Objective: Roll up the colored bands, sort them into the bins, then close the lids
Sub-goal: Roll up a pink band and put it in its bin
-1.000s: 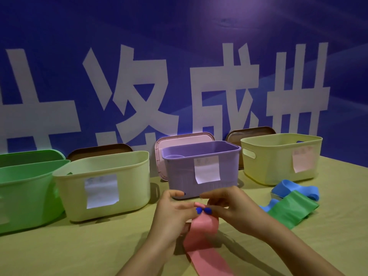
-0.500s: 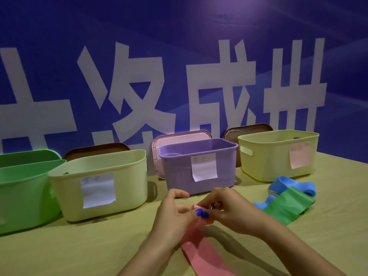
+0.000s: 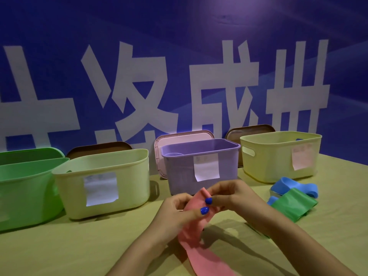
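Observation:
A long pink band (image 3: pixel 196 234) runs from the bottom edge up to my hands at centre. My left hand (image 3: pixel 177 214) pinches it with the thumb on its front. My right hand (image 3: pixel 229 198) pinches the band's top end just above. A green band (image 3: pixel 292 205) and a blue band (image 3: pixel 288 186) lie loose on the table at right. Open bins stand in a row behind: a green bin (image 3: pixel 23 192), a pale yellow bin (image 3: pixel 135 176), a purple bin (image 3: pixel 179 176) and a yellow bin (image 3: pixel 268 160).
Lids lean against the blue wall behind the bins: a green lid (image 3: pixel 29 154), a brown lid (image 3: pixel 99 147), a pink lid (image 3: pixel 179 136), another brown lid (image 3: pixel 251 130). Paper labels hang on the bin fronts. The table (image 3: pixel 79 246) is olive-coloured.
The band's top end has come up higher between my fingers, and more of the pink strip shows above my left thumb. Both hands stay in front of the purple bin.

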Motion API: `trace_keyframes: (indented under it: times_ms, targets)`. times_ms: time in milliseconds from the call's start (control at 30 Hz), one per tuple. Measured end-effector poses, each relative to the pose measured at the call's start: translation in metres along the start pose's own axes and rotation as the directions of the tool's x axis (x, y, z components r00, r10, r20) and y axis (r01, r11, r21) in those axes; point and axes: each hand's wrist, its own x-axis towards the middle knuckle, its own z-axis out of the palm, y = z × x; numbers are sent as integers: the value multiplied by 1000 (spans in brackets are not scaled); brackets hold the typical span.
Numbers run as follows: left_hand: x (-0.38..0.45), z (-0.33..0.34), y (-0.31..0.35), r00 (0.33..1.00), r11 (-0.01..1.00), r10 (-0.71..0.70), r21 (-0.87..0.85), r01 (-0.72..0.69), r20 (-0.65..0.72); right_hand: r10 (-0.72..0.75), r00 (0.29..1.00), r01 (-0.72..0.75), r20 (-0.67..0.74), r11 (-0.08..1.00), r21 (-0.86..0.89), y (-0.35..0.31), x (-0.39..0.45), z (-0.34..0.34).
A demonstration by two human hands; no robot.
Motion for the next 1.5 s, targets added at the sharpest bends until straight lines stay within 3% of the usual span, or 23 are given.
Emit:
trace_keyframes:
  times_ms: [133, 367, 633, 833, 1033, 1400, 1500]
  targets:
    - [1, -5, -1, 998, 996, 46, -80, -43, 37, 93, 996, -93, 4, 989, 114, -2, 0, -2]
    - [3, -4, 1, 988, 978, 133, -153, -144, -81, 188, 975, -214, 115, 932, 293, -6, -1, -2]
    - [-1, 1, 4, 965, 967, 241, -63, -249, -104, 189, 959, -246, 212, 926, 285, -5, -1, 1]
    - [-1, 5, 0, 957, 965, 260, 61, -254, -125, 143, 976, -167, 163, 975, 144, -4, -2, 3]
    - [-1, 10, 1, 963, 985, 168, 76, -155, -212, 9, 998, -3, 69, 996, -91, 5, 1, 12]
    - [6, 1, -11, 968, 988, 155, 31, -152, -196, -55, 986, 50, 157, 998, 38, 8, 1, 14]
    - [7, 2, -9, 980, 989, 133, -51, -142, -151, -104, 990, 105, 98, 994, -5, 7, 2, 11]
